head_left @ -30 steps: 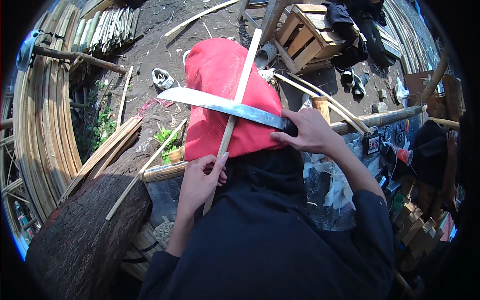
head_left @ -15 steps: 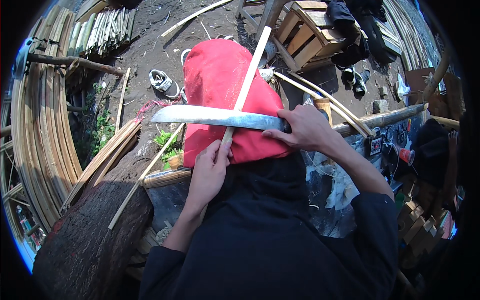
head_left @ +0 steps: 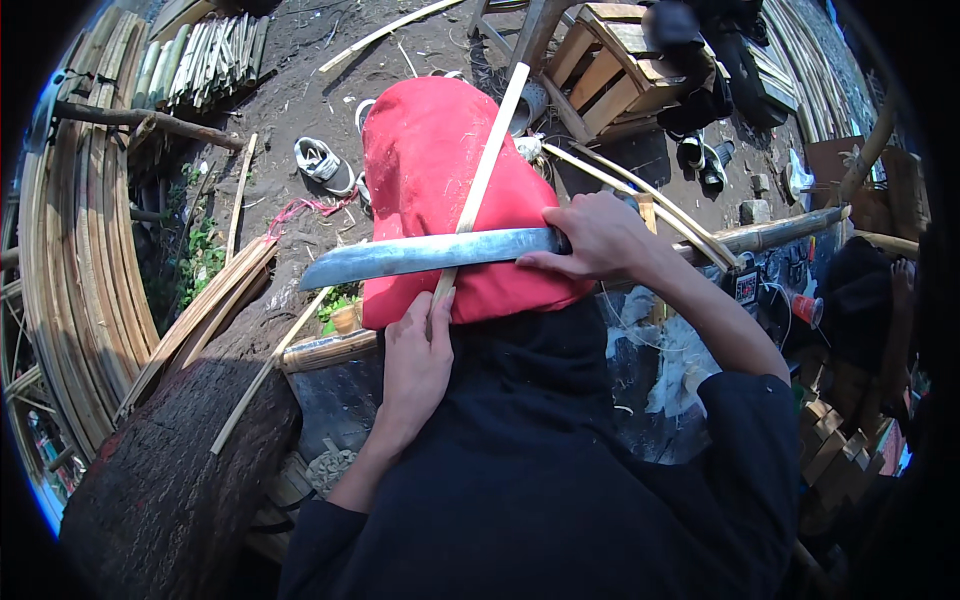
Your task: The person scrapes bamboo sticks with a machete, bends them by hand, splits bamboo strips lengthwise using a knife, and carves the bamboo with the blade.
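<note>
My right hand (head_left: 595,238) is closed around the handle of a machete (head_left: 400,255), whose long blade points left with its tip slightly toward me. Beneath the blade, a thin pale bamboo strip (head_left: 487,170) crosses it at a steep slant. The fingers of my left hand (head_left: 415,365) pinch the strip just on the near side of the blade; its near end is hidden by my hand and arm. Under both lies a red cloth (head_left: 420,150) spread over my lap, dotted with small shavings. Whether the edge bites into the strip cannot be made out.
A dark log (head_left: 190,460) lies at left with bamboo strips (head_left: 215,325) on it. Long strips (head_left: 85,250) are stacked farther left. A shoe (head_left: 323,165) lies ahead on the dirt, a wooden crate (head_left: 615,75) beyond. A bamboo pole (head_left: 770,235) runs at right, near a red cup (head_left: 806,309).
The machete's tip has swung toward me, so the blade now slants. The bamboo strip's far end sits slightly nearer to me. My left hand still pinches the strip.
</note>
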{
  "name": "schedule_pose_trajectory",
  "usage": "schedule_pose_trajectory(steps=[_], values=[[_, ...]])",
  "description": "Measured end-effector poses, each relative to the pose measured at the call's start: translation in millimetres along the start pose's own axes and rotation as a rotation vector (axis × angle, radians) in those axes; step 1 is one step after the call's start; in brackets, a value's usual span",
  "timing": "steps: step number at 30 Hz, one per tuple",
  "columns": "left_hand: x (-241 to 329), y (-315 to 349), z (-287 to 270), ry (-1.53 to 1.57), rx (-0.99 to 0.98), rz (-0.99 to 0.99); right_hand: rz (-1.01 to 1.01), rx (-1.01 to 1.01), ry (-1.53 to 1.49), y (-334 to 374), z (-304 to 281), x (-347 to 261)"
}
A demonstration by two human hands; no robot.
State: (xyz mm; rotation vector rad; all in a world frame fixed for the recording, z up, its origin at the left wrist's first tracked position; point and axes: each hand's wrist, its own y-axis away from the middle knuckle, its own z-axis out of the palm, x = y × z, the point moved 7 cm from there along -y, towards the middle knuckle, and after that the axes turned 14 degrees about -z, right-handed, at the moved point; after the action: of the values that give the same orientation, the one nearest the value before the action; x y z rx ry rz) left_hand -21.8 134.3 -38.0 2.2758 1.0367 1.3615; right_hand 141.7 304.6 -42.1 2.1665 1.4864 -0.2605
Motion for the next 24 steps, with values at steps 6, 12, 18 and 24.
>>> schedule_pose_trajectory(steps=[6,12,18,24], values=[[-12.9,9.7,-0.4,0.061,-0.015,-0.05,0.3,0.192,-0.292,1.7,-7.5,71.7],[-19.6,3.2,1.8,0.102,-0.074,-0.079,-0.027,-0.046,0.0,1.8,3.4,8.5],[-37.6,21.8,-12.7,0.033,-0.04,-0.035,0.113,0.152,-0.155,5.0,6.8,62.2],[-51.7,53.5,-23.5,-0.041,0.039,-0.073,0.213,0.132,-0.143,6.5,-7.6,64.8]])
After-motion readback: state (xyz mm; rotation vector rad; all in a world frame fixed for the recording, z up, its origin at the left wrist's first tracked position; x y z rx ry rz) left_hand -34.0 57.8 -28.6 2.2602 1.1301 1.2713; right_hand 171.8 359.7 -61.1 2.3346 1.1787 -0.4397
